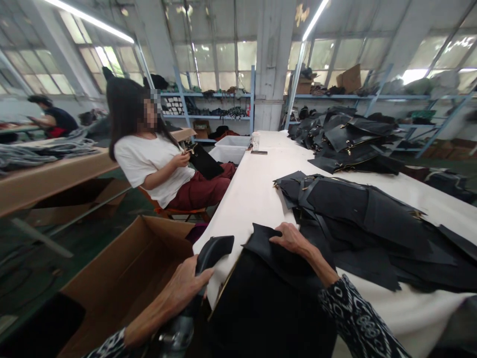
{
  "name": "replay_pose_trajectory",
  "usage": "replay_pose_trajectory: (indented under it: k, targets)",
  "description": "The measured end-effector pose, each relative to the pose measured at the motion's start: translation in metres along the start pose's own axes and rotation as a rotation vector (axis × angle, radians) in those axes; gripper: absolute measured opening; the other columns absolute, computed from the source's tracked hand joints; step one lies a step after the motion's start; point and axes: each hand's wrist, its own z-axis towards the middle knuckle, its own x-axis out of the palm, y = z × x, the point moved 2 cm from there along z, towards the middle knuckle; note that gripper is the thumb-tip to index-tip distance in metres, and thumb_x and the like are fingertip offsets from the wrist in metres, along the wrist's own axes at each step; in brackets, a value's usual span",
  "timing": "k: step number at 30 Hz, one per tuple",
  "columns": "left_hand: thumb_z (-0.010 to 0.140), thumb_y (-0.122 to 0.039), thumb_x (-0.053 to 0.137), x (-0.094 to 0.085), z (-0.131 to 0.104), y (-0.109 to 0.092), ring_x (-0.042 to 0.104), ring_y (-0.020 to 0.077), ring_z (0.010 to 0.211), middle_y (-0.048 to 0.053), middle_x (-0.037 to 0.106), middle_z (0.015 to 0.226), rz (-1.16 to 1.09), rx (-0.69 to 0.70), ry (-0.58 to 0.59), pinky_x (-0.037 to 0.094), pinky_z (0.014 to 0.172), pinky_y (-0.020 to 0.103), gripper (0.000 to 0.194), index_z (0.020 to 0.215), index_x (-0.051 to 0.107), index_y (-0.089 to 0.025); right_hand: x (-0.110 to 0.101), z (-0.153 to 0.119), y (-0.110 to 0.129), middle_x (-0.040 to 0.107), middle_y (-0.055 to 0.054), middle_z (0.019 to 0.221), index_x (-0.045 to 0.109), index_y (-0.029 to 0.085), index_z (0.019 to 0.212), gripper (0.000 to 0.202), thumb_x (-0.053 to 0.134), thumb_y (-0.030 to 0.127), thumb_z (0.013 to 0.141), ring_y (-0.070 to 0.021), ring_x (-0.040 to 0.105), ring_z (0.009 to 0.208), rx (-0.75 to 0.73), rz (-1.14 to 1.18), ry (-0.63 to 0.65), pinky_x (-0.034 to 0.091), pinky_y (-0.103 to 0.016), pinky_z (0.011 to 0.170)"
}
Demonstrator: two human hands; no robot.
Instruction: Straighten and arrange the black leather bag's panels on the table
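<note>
Down at the left, a big open brown cardboard box [122, 278] sits on the floor against the table edge; what shows of its inside is bare brown wall, with something dark lying beside its near corner. Further up the table, two pale plastic tubs [229, 148] stand side by side, and their contents cannot be made out from here.

Now the hands. The left hand [186, 288] is closed around a curved black leather strap piece [214, 251], thumb laid along it, the piece rising past the fingertips toward the table edge. The right hand [292, 239] lies flat, fingers spread, pressing on a large black leather bag panel [268, 298] that hangs over the near edge of the long white worktable [257, 194]. So the strap sits just left of the panel, close beside it, whether touching is hard to tell.

Right of the hand, a heap of black leather bag pieces with brass fittings [357, 214] spreads over the table; a second black heap [346, 136] lies farther back. Across the aisle, a seated person in a white shirt [149, 159] holds a black piece in both hands.
</note>
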Motion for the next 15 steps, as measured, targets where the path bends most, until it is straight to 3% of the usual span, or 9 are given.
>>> replay_pose_trajectory:
  k: [3,7,11,15]
  targets:
    - [0.076,-0.048,0.046,-0.002,-0.003,-0.002,0.059,0.0215,0.065,0.003,0.063,0.068,-0.028,0.02,-0.021,0.044,0.057,0.028,0.036,0.082,0.056,-0.014,-0.027,-0.008,0.0,0.05,0.002,0.05,0.057,0.016,0.051,0.029,0.06,0.031,0.076,-0.0143,0.052,0.056,0.084,0.063,-0.181,0.029,-0.022,0.05]
    - [0.075,-0.049,0.05,-0.004,-0.011,-0.005,0.059,0.0203,0.054,-0.001,0.06,0.057,-0.125,-0.041,0.021,0.045,0.051,0.027,0.034,0.081,0.052,-0.016,-0.061,-0.024,0.008,0.057,-0.003,0.058,0.058,0.017,0.059,0.025,0.054,0.03,0.08,-0.0164,0.052,0.059,0.247,0.111,-0.583,0.032,-0.025,0.058]
    - [0.077,-0.05,0.048,-0.007,-0.019,-0.01,0.059,0.02,0.053,-0.001,0.059,0.055,-0.149,-0.046,0.02,0.046,0.052,0.028,0.033,0.079,0.05,-0.017,-0.074,-0.047,0.015,0.061,-0.01,0.067,0.059,0.016,0.07,0.03,0.043,0.035,0.086,-0.0215,0.054,0.065,0.401,0.2,-0.955,0.034,-0.031,0.066]
    - [0.074,-0.046,0.052,-0.003,-0.019,-0.005,0.058,0.0203,0.051,-0.002,0.059,0.052,-0.145,-0.06,0.007,0.046,0.05,0.028,0.028,0.075,0.05,-0.018,-0.081,-0.047,-0.005,0.062,-0.01,0.07,0.061,0.015,0.074,0.027,0.049,0.038,0.081,-0.0225,0.055,0.068,0.499,0.466,-1.133,0.04,-0.032,0.067]
